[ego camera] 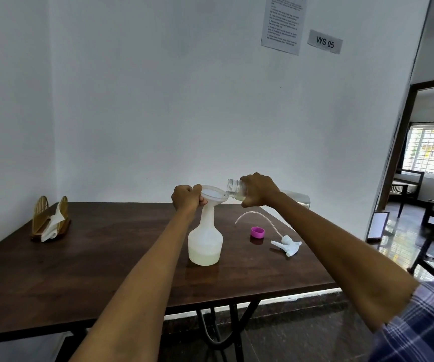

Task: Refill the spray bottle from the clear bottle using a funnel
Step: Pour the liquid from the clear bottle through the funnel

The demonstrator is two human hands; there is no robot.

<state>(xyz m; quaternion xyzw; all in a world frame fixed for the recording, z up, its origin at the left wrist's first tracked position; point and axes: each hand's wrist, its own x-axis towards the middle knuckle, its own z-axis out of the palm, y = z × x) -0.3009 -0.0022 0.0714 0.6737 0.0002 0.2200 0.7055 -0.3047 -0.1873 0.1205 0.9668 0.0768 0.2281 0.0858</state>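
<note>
From the head view, a white translucent spray bottle (205, 241) stands upright near the middle of a dark wooden table (106, 257), its bottom filled with a shallow layer of pale yellowish liquid. A white funnel (213, 195) sits in the bottle's neck, its bowl tilted a little toward the right. The left hand (186, 201) is at the funnel's left rim, its grip clamped on the rim with fingers curled round it and the thumb against the stem side. The right hand (259, 190) holds the clear bottle (239, 190) tipped almost level, its grip clamped round the shoulder just behind the threaded neck; the open mouth lies just at the funnel's right edge, and a little pale liquid pools inside near the neck. The bottle's base (299, 199) juts out to the right past the wrist.

On the table right of the spray bottle lies a purple cap (257, 232), open side up, apart from everything else. Just right of that lies the white trigger sprayer head (287, 244) on its side, its thin dip tube (252, 215) curving back and to the left. Far left on the table stands a golden napkin holder (50, 218) with white tissue in it. A plaid sleeve (419, 322) covers the right upper arm. On the wall hang a printed sheet (283, 22) and a sign reading "WS 05" (325, 42)
</note>
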